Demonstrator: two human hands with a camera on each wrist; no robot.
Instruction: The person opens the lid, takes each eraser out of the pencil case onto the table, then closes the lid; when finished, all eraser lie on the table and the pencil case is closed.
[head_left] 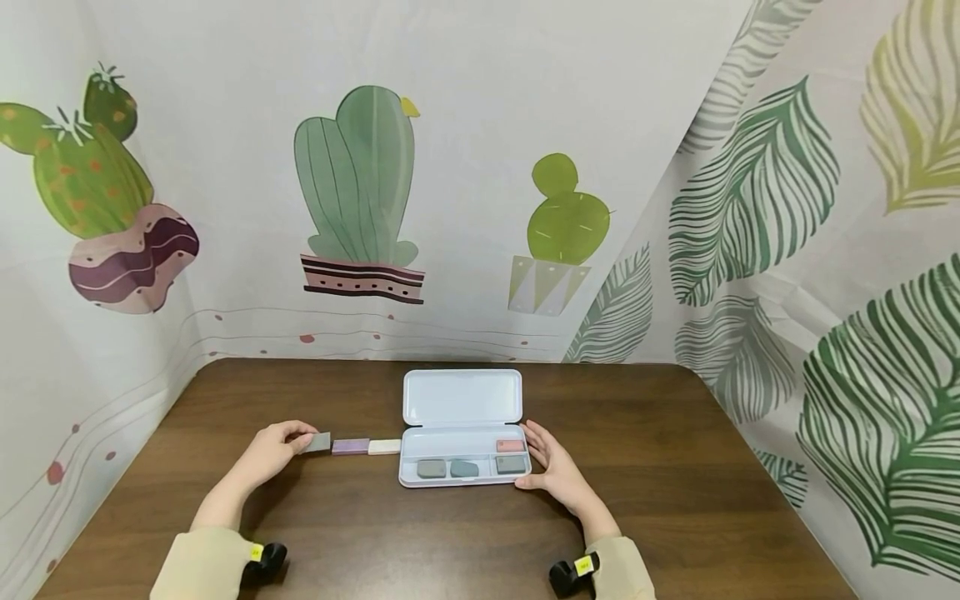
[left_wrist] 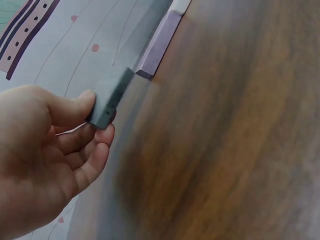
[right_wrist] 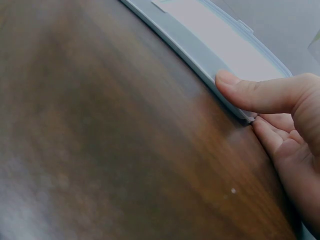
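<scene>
My left hand [head_left: 272,452] pinches a small grey-green block [head_left: 318,442] between thumb and fingers, at the left end of a row. Beside it lie a purple block [head_left: 350,447] and a white block [head_left: 384,447], which reaches the case's left side. In the left wrist view a narrow gap separates the held block [left_wrist: 111,99] from the purple one [left_wrist: 159,45]. My right hand [head_left: 558,471] holds the right end of an open white pencil case [head_left: 442,439], thumb at the front corner and fingers along the far side. Its fingers are partly hidden in the right wrist view.
Inside the case sit a pink block [head_left: 510,446] and several grey-green blocks [head_left: 431,468]. The raised lid [head_left: 462,397] leans back behind it. A brown wooden table [head_left: 405,542] lies underneath, and a printed cloth [head_left: 472,167] with cacti and leaves hangs behind.
</scene>
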